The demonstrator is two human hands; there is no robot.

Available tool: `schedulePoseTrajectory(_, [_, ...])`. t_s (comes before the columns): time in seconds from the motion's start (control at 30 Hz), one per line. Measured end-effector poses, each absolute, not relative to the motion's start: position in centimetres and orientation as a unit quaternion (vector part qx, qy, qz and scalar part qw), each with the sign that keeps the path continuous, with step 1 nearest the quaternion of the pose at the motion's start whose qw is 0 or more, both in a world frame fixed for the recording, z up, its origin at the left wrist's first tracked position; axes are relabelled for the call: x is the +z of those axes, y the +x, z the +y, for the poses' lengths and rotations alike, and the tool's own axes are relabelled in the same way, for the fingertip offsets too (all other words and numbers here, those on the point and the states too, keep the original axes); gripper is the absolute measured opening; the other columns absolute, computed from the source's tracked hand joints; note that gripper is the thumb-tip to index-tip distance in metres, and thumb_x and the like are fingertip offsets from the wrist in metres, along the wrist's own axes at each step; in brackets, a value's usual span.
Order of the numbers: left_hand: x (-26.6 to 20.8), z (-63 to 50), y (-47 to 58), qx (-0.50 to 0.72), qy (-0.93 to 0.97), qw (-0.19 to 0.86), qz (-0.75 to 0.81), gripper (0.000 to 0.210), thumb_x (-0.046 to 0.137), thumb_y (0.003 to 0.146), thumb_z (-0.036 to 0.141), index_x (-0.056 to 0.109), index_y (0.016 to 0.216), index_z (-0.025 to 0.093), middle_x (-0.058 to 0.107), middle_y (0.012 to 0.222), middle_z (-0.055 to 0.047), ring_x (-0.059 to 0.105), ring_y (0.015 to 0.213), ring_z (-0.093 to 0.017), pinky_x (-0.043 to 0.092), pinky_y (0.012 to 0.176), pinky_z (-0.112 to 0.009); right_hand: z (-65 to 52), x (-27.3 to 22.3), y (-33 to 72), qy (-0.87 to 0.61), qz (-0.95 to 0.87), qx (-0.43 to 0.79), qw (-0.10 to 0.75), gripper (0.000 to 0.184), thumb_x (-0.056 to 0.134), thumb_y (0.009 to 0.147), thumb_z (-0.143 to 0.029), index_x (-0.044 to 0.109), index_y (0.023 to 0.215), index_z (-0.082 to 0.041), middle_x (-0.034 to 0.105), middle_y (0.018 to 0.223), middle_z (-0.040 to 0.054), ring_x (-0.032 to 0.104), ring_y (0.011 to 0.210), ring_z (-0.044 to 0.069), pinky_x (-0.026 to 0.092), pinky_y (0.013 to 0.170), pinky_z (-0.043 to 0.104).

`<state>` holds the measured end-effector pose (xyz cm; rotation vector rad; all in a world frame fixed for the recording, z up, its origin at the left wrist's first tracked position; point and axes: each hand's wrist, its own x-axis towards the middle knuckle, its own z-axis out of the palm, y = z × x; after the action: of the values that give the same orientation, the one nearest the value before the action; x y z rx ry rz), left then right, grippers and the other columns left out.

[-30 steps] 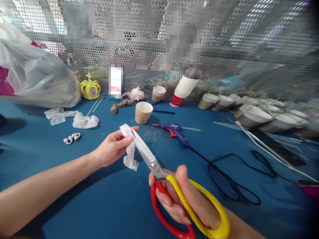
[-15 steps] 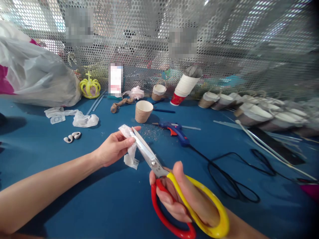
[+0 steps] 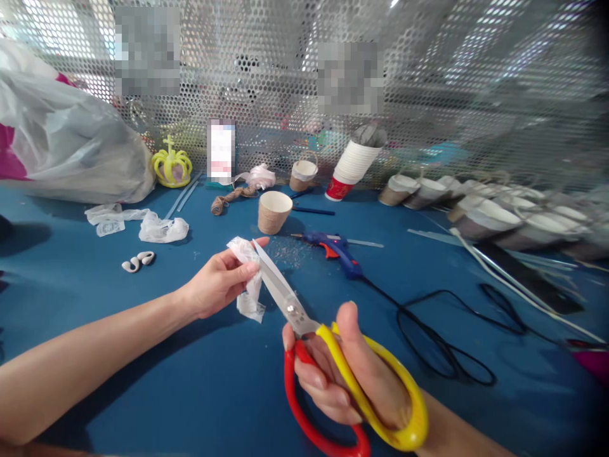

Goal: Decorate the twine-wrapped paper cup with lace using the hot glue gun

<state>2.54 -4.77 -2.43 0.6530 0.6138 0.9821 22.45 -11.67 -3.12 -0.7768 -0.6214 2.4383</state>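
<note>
Plainly, from head height, I see the left hand (image 3: pixel 219 282) pinching a crinkled white strip (image 3: pixel 252 298) between thumb and fingers above the blue table (image 3: pixel 190 387), its loose end hanging down. Opposite, the right hand (image 3: pixel 326 395) has its fingers closed around the red and yellow handles of the scissors (image 3: pixel 280 293), whose slightly parted blades reach the strip beside the left thumb. Just beyond stands a brown cup (image 3: pixel 273 219), with a blue glue gun (image 3: pixel 343 252) lying to its right.

Blue tabletop (image 3: pixel 200 374), on it brown cup (image 3: pixel 273 217), glue gun (image 3: pixel 348 259)
</note>
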Motion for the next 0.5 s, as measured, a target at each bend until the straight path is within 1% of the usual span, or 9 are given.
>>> schedulePoseTrajectory(0.2, [-2.58, -4.82, 2.60, 0.450, 0.311, 0.786, 0.288, 0.053, 0.079, 0.060, 0.019, 0.063, 0.111, 0.017, 0.067, 0.073, 0.001, 0.059, 0.065, -0.007, 0.046, 0.067, -0.020, -11.55, -2.86, 22.38, -0.282, -0.211, 0.905, 0.237, 0.066, 0.049, 0.060, -0.077, 0.064, 0.084, -0.017, 0.047, 0.051, -0.0053, 0.029, 0.031, 0.000, 0.026, 0.027, 0.009])
schedulePoseTrajectory(0.33, [-2.40, -4.95, 2.62, 0.447, 0.310, 0.791, 0.280, 0.051, 0.079, 0.060, 0.018, 0.064, 0.109, 0.018, 0.067, 0.073, 0.001, 0.060, 0.065, -0.007, 0.046, 0.067, -0.020, -11.55, -2.54, 22.39, -0.301, -0.218, 0.899, 0.230, 0.063, 0.050, 0.061, -0.076, 0.063, 0.082, -0.018, 0.046, 0.050, -0.0066, 0.027, 0.030, -0.001, 0.026, 0.026, 0.009])
schedulePoseTrajectory(0.5, [-2.14, -5.17, 2.54, 0.432, 0.324, 0.790, 0.291, 0.048, 0.077, 0.062, 0.020, 0.065, 0.108, 0.018, 0.069, 0.077, -0.001, 0.062, 0.070, -0.011, 0.046, 0.070, -0.023, -11.70, -2.28, 22.26, -0.330, -0.240, 0.882, 0.235, 0.062, 0.049, 0.063, -0.075, 0.061, 0.079, -0.016, 0.042, 0.046, -0.0083, 0.022, 0.027, -0.002, 0.024, 0.025, 0.008])
